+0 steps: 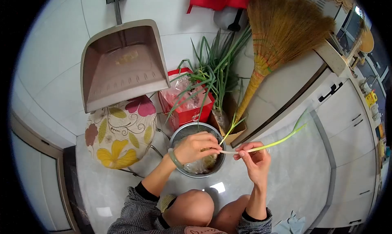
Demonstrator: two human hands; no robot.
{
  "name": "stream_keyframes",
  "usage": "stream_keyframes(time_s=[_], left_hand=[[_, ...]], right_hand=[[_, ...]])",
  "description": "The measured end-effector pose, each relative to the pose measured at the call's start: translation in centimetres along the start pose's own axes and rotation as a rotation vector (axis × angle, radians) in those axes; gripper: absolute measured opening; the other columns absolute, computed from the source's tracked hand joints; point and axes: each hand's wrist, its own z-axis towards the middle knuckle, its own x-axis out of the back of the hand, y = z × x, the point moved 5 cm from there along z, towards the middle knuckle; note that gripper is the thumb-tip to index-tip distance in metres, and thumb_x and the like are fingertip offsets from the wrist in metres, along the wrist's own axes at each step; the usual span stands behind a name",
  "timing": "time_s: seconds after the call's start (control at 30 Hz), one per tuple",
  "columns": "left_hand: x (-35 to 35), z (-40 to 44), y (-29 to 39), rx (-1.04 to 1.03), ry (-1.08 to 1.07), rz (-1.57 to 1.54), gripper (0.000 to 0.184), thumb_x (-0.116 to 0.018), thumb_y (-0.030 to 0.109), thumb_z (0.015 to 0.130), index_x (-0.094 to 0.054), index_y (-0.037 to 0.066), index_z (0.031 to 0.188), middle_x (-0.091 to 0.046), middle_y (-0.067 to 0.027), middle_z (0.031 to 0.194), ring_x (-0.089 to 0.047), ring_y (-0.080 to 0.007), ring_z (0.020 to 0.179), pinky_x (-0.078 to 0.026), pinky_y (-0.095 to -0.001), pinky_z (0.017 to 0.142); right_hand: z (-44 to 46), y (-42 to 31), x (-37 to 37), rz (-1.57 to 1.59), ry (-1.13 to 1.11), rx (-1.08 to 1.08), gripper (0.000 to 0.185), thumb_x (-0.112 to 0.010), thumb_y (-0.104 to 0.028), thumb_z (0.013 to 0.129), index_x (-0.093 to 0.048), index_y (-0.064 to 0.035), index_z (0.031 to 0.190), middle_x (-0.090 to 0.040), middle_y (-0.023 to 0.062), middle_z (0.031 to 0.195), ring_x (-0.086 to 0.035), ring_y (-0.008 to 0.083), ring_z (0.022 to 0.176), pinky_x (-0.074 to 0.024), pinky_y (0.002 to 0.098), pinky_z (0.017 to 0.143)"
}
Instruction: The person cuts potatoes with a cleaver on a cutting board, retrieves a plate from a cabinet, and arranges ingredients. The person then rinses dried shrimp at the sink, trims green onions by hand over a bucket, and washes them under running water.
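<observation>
A green onion (275,143) stretches between my two hands over a round grey bin (221,164). My left hand (195,147) is closed on its pale end, above the bin. Another yellow-green shoot (232,128) rises from beside the left fingertips. My right hand (255,160) pinches the stalk farther along, and the green leaf end sticks out to the right. Inside the bin lie a clear plastic bag (195,167) and some brownish scraps, partly hidden by my left hand.
Behind the bin are a red box (179,118) with plastic inside and a cardboard box (237,135) with long green onions (222,66). A straw broom (281,33) leans right. A dustpan (122,66) hangs above a flowered stool (120,132). White cabinets (347,152) line the right side.
</observation>
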Motion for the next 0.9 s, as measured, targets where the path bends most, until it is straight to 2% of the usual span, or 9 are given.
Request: stream_keyframes(time_s=[0.23, 0.37, 0.43, 0.5, 0.53, 0.6, 0.7, 0.83, 0.9], left_hand=[[0.8, -0.2, -0.3, 0.007, -0.019, -0.133, 0.013, -0.07, 0.007, 0.076, -0.069, 0.003, 0.089, -0.064, -0.0082, 0.088, -0.062, -0.0217, 0.079, -0.05, -0.0302, 0.069], [0.5, -0.1, 0.2, -0.066, 0.073, -0.013, 0.012, -0.066, 0.004, 0.078, -0.067, 0.002, 0.09, -0.063, -0.009, 0.088, -0.062, -0.0222, 0.078, -0.05, -0.0316, 0.069], [0.1, -0.3, 0.5, -0.116, 0.12, 0.075, 0.011, -0.065, 0.002, 0.079, -0.065, 0.001, 0.09, -0.063, -0.0092, 0.087, -0.062, -0.0224, 0.078, -0.05, -0.0319, 0.069], [0.1, -1.0, -0.9, 0.08, 0.28, 0.071, 0.008, -0.06, 0.005, 0.082, -0.061, 0.0, 0.088, -0.06, -0.0111, 0.084, -0.059, -0.0269, 0.078, -0.048, -0.0344, 0.068], [0.0, -1.3, -1.0, 0.079, 0.281, 0.07, 0.008, -0.06, 0.005, 0.082, -0.061, 0.0, 0.088, -0.06, -0.0111, 0.084, -0.059, -0.0269, 0.078, -0.048, -0.0344, 0.068], [0.2, -2.0, -2.0, 0.241, 0.352, 0.049, 0.01, -0.063, 0.001, 0.08, -0.062, 0.001, 0.089, -0.062, -0.0099, 0.082, -0.06, -0.0226, 0.075, -0.048, -0.0308, 0.066], [0.1, -3.5, -3.9, 0.4, 0.383, 0.065, 0.01, -0.063, 0.001, 0.079, -0.063, 0.001, 0.089, -0.062, -0.0104, 0.082, -0.06, -0.0217, 0.072, -0.047, -0.0297, 0.063], [-0.3, -5.9, -6.5, 0.517, 0.334, 0.048, 0.008, -0.065, 0.002, 0.077, -0.064, 0.0, 0.085, -0.062, -0.0102, 0.082, -0.06, -0.0209, 0.069, -0.047, -0.029, 0.062], [-1.3, -7.3, -7.8, 0.77, 0.194, -0.029, 0.006, -0.069, 0.004, 0.074, -0.066, 0.0, 0.078, -0.062, -0.0105, 0.082, -0.06, -0.0218, 0.066, -0.048, -0.0304, 0.062]], right_hand=[[-1.7, -1.6, -0.9, -0.176, 0.043, 0.256, 0.01, -0.06, 0.004, 0.084, -0.053, 0.0038, 0.092, -0.062, 0.0159, 0.089, -0.063, 0.0195, 0.078, -0.0538, 0.0292, 0.071], [-2.6, -1.4, -1.2, -0.284, 0.029, 0.276, 0.011, -0.056, 0.005, 0.086, -0.049, 0.0023, 0.094, -0.06, 0.0172, 0.091, -0.063, 0.021, 0.079, -0.0545, 0.0309, 0.071], [-2.7, -0.8, -0.8, -0.188, 0.13, 0.205, 0.009, -0.058, 0.005, 0.085, -0.052, 0.0041, 0.092, -0.061, 0.0168, 0.092, -0.064, 0.0204, 0.079, -0.0539, 0.0298, 0.072], [-2.7, -0.6, -0.7, -0.188, 0.136, 0.195, 0.009, -0.058, 0.005, 0.085, -0.052, 0.0044, 0.093, -0.06, 0.0168, 0.092, -0.064, 0.0204, 0.078, -0.0539, 0.0298, 0.072], [-2.6, -0.5, -0.6, -0.186, 0.143, 0.186, 0.01, -0.057, 0.004, 0.086, -0.051, 0.0047, 0.093, -0.06, 0.0169, 0.092, -0.064, 0.0204, 0.078, -0.0539, 0.0298, 0.072], [-2.5, -0.4, -0.7, -0.202, 0.153, 0.166, 0.009, -0.057, 0.003, 0.086, -0.051, 0.0049, 0.093, -0.06, 0.0167, 0.092, -0.064, 0.02, 0.077, -0.0538, 0.0295, 0.071], [-2.3, -0.1, -0.7, -0.208, 0.174, 0.122, 0.008, -0.057, 0.001, 0.087, -0.052, 0.0052, 0.092, -0.06, 0.0158, 0.091, -0.063, 0.019, 0.076, -0.0535, 0.0287, 0.069], [-1.9, 0.1, -0.8, -0.224, 0.183, 0.068, 0.007, -0.058, 0.0, 0.087, -0.054, 0.0053, 0.089, -0.061, 0.0123, 0.088, -0.063, 0.017, 0.074, -0.0529, 0.0271, 0.067], [-1.5, 0.0, -1.2, -0.262, 0.163, 0.058, 0.006, -0.059, 0.001, 0.087, -0.055, 0.0053, 0.089, -0.06, 0.0113, 0.087, -0.063, 0.0165, 0.073, -0.0528, 0.0269, 0.067]])
